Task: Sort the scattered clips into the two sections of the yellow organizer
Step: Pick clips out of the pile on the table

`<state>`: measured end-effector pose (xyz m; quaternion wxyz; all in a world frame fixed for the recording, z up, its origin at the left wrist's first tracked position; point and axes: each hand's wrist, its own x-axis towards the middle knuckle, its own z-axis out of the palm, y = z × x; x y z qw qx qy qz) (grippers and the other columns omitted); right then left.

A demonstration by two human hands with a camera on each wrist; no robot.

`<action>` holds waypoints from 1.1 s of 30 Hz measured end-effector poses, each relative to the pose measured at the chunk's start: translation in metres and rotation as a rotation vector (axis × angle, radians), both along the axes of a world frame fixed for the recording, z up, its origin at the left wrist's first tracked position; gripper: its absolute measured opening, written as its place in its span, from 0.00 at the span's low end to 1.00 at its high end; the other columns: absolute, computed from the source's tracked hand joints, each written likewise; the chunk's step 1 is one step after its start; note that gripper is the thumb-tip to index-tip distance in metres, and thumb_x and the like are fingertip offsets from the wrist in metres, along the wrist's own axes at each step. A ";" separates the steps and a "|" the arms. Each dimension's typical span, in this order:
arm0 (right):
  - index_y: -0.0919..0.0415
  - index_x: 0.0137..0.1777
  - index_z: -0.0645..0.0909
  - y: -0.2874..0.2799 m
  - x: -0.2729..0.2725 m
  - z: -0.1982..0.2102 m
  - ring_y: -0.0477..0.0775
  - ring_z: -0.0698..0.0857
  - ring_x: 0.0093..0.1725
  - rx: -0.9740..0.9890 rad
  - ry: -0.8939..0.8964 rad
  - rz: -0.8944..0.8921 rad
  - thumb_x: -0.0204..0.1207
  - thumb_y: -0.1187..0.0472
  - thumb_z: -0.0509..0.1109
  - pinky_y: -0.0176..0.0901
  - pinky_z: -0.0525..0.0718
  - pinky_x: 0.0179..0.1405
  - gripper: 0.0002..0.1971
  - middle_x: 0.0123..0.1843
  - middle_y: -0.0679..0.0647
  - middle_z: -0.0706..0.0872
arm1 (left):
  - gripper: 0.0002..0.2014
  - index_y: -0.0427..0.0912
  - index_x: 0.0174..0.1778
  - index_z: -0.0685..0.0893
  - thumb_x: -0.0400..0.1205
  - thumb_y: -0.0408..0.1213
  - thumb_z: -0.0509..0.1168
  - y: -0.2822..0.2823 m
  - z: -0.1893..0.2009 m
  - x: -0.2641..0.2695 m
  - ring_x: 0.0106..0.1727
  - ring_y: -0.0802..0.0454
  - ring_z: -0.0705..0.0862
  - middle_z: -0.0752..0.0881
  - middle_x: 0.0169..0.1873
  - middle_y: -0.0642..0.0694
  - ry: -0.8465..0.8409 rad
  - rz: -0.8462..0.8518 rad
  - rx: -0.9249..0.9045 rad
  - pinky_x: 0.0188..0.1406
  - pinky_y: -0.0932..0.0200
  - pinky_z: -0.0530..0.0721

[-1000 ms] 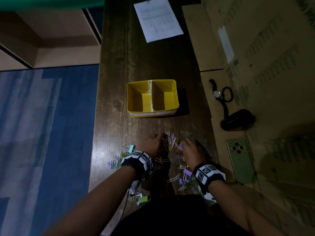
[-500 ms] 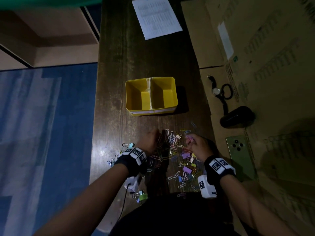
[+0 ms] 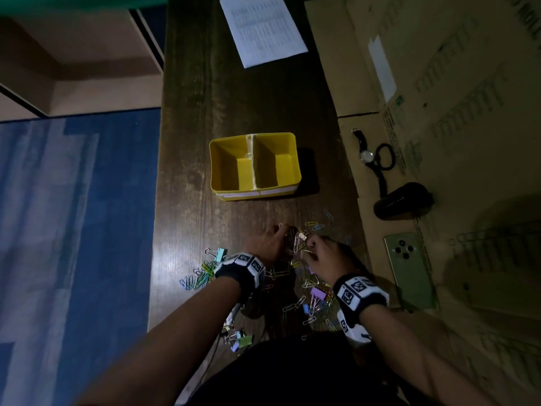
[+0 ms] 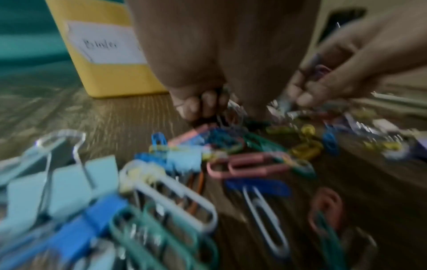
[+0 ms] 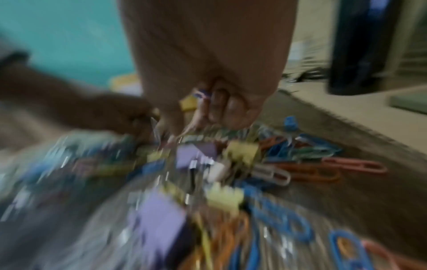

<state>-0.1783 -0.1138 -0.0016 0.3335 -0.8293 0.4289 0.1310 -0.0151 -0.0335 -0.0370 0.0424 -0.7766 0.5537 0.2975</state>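
The yellow organizer (image 3: 254,193) stands mid-table with both sections empty; its front wall (image 4: 110,76) carries a handwritten label. Coloured paper clips (image 3: 298,244) and binder clips (image 3: 317,293) lie scattered on the dark wooden table near me. My left hand (image 3: 269,244) sits low over the pile, its fingers (image 4: 201,104) curled round a few wire paper clips. Just to its right, my right hand (image 3: 319,253) pinches paper clips, with a purple one showing between its curled fingers (image 5: 215,106). Both wrist views are blurred.
A printed sheet (image 3: 262,27) lies at the table's far end. On the cardboard (image 3: 439,83) to the right lie a wristwatch (image 3: 366,155), a black object (image 3: 402,200) and a green phone (image 3: 409,271). More binder clips (image 3: 221,253) lie near the table's left edge.
My right hand has shifted left toward my left hand. Both hands stay low over the clip pile, now close together. The organizer has not moved.
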 end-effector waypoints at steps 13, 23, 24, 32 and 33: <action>0.60 0.52 0.76 -0.005 0.028 0.013 0.53 0.81 0.50 0.030 -0.177 -0.020 0.82 0.60 0.61 0.46 0.78 0.48 0.05 0.54 0.53 0.81 | 0.13 0.38 0.65 0.75 0.84 0.33 0.59 -0.003 0.059 0.025 0.45 0.41 0.86 0.88 0.49 0.37 0.289 0.148 -0.265 0.42 0.51 0.83; 0.57 0.49 0.85 -0.110 0.162 0.054 0.55 0.82 0.44 0.276 -0.384 -0.256 0.78 0.60 0.65 0.50 0.82 0.48 0.07 0.43 0.54 0.84 | 0.23 0.34 0.59 0.82 0.69 0.39 0.58 -0.102 0.101 0.115 0.53 0.32 0.86 0.87 0.52 0.30 0.418 0.493 -0.182 0.53 0.37 0.85; 0.60 0.57 0.84 -0.112 0.167 0.055 0.55 0.82 0.49 0.287 -0.344 -0.239 0.78 0.60 0.66 0.51 0.81 0.55 0.11 0.48 0.56 0.84 | 0.22 0.34 0.58 0.82 0.70 0.39 0.59 -0.106 0.101 0.116 0.54 0.32 0.86 0.87 0.53 0.31 0.378 0.477 -0.148 0.53 0.38 0.85; 0.63 0.52 0.83 -0.081 0.085 0.058 0.51 0.85 0.52 0.257 -0.693 -0.377 0.81 0.71 0.62 0.40 0.82 0.54 0.09 0.51 0.58 0.87 | 0.09 0.40 0.51 0.85 0.78 0.31 0.62 -0.057 0.115 0.066 0.45 0.50 0.86 0.89 0.47 0.43 0.247 0.281 -0.564 0.45 0.55 0.84; 0.61 0.50 0.84 -0.076 0.069 0.047 0.50 0.84 0.50 0.239 -0.667 -0.397 0.80 0.70 0.63 0.41 0.81 0.52 0.09 0.48 0.56 0.87 | 0.08 0.40 0.50 0.85 0.79 0.31 0.62 -0.048 0.111 0.056 0.44 0.49 0.86 0.89 0.46 0.42 0.245 0.242 -0.569 0.43 0.55 0.83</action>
